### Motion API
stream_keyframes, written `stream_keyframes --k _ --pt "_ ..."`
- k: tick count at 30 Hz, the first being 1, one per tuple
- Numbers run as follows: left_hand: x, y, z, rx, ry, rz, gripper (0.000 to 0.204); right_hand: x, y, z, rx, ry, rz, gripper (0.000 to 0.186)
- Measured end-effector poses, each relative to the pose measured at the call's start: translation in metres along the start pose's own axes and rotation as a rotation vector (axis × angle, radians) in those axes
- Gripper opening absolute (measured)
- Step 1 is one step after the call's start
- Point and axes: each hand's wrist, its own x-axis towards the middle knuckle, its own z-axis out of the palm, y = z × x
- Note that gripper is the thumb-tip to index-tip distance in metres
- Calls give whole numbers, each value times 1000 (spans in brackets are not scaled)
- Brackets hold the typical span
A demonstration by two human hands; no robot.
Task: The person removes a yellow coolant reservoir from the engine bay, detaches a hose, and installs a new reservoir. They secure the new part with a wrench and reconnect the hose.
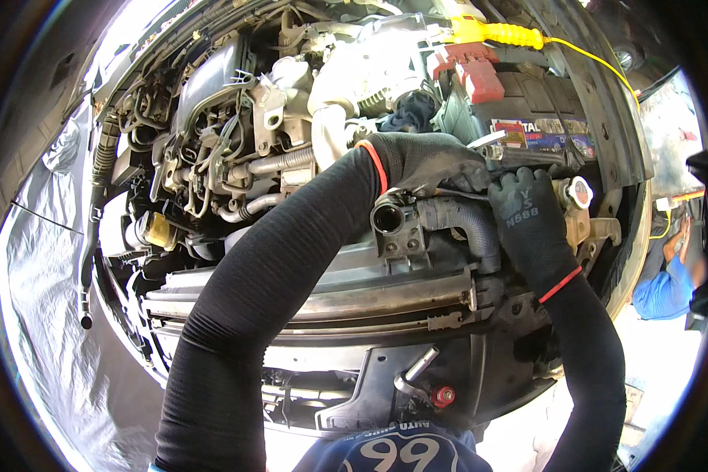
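Both my hands wear black gloves with red cuffs and meet in an open engine bay, just in front of the car battery [547, 141]. My left hand [444, 161] reaches across from the left, its fingers bent down and closed beside a thick black hose [472, 224]. Right of it, my right hand [527, 216] has its fingers curled over, knuckles up. What either hand grips is hidden under the fingers. A short white rod-like piece [488, 139] sticks up just behind them. Left of the hose, a round open neck [387, 218] faces up.
A capped reservoir [577, 197] stands right of my right hand. Behind are red plastic covers [480, 75] and a yellow lamp-like tool [499, 34] with a cord. On the front panel lie a bent metal tool [417, 371] and a red round part [443, 396]. Another person's blue sleeve [665, 295] shows far right.
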Motion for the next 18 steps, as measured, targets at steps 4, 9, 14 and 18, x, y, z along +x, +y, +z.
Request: stream_keyframes --k 4,9,14,18 --pt "-2 12 5 413 22 172 27 -2 1 1 49 -20 24 16" --pt "19 1 19 437 138 197 29 -4 3 11 27 204 -12 21" --pt "32 -15 21 210 48 384 33 2 -3 25 29 -18 -36 17" --pt "23 -2 25 30 74 250 33 4 -6 26 -58 78 -78 16"
